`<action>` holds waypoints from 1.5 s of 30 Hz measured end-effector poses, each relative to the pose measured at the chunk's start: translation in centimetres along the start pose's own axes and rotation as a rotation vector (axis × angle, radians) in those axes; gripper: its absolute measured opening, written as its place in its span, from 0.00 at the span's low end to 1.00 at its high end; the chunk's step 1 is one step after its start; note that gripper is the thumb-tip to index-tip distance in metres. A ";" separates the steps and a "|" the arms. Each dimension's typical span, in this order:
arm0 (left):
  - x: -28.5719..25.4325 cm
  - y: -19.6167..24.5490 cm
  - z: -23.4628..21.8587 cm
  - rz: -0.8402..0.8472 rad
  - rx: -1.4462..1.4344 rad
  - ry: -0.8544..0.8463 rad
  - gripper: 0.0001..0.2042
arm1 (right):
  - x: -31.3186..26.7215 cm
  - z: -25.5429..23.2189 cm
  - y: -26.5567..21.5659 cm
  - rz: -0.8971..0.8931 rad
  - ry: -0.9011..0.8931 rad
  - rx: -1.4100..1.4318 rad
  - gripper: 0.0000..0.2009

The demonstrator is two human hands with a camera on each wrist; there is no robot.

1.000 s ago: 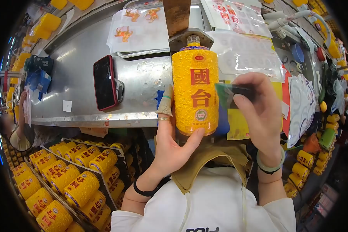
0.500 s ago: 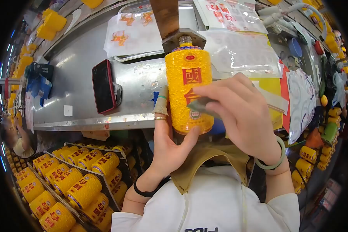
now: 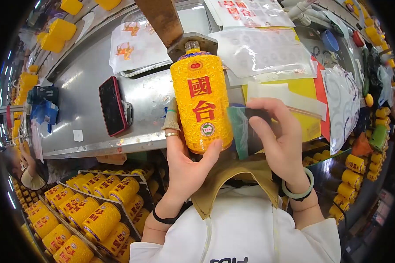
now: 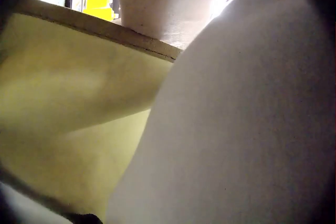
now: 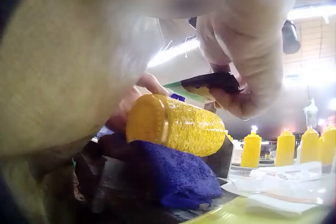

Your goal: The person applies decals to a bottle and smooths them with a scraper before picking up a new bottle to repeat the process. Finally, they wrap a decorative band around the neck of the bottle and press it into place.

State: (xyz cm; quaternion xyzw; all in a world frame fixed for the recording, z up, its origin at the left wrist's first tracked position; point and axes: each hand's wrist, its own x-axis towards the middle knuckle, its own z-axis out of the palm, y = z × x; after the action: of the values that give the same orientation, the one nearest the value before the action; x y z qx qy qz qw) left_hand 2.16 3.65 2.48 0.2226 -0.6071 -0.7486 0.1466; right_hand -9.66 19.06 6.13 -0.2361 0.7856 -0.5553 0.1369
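Note:
A yellow bottle (image 3: 202,103) with red characters lies with its glass neck at a metal holder (image 3: 175,41). The left hand (image 3: 186,168) grips its lower left side, thumb across the base and a cloth cover on one finger. Just right of the bottle, the right hand (image 3: 283,144) pinches a green-edged scraper (image 3: 241,131) with a dark grip, its blade close to the bottle's side. In the right wrist view the bottle (image 5: 189,127) rests above a blue cloth (image 5: 184,174), the scraper (image 5: 202,87) over it. The left wrist view shows mostly apron and sleeve.
A phone (image 3: 112,106) lies on the metal table (image 3: 74,114) at left. Sheets of red-gold decals (image 3: 136,48) and clear plastic sheets (image 3: 263,52) are behind the bottle. Racks of yellow bottles (image 3: 101,219) stand lower left; a blue bowl (image 3: 329,40) sits upper right.
The right hand swept over the bottle's lower front, then moved back to its right side with the scraper. The bottle and left hand appear further left in view, as does the table.

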 end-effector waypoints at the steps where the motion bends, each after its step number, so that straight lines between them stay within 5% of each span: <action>1: 0.0 -0.1 0.0 0.001 -0.002 -0.002 0.45 | -0.3 0.2 0.1 0.027 0.009 0.040 0.10; 6: 0.0 0.3 0.0 -0.039 -0.041 -0.011 0.45 | -2.2 1.2 1.1 0.111 -0.063 0.078 0.10; 9: 0.1 -0.1 -0.8 -0.018 -0.069 -0.062 0.48 | -2.2 0.9 1.8 0.075 0.048 -0.064 0.09; 12: 0.2 -1.6 -2.3 0.114 0.115 -0.117 0.50 | -2.2 0.6 1.6 0.071 0.083 -0.048 0.10; 16: 0.4 -1.8 -2.1 0.083 0.144 0.052 0.46 | -2.5 1.6 0.4 -0.024 -0.034 0.001 0.09; 19: -0.2 -1.5 -2.0 0.299 0.556 0.169 0.42 | -2.3 1.0 1.5 0.075 0.112 -0.062 0.09; 32: -0.7 -1.0 -1.2 0.250 0.529 0.151 0.47 | -3.3 1.3 -0.7 -0.013 -0.051 -0.053 0.09; 38: -0.6 -1.9 -1.1 0.335 0.551 0.245 0.42 | -3.0 2.6 -1.6 -0.144 -0.046 -0.056 0.09; 45: -0.6 -1.3 -1.5 0.332 0.598 0.129 0.47 | -4.1 1.7 0.0 0.021 0.027 -0.094 0.08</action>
State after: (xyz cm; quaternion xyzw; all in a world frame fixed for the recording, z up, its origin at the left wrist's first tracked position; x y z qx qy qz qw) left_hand 3.55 2.99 1.04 0.2010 -0.8170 -0.4878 0.2326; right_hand -5.38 19.82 5.38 -0.2267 0.8151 -0.5194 0.1207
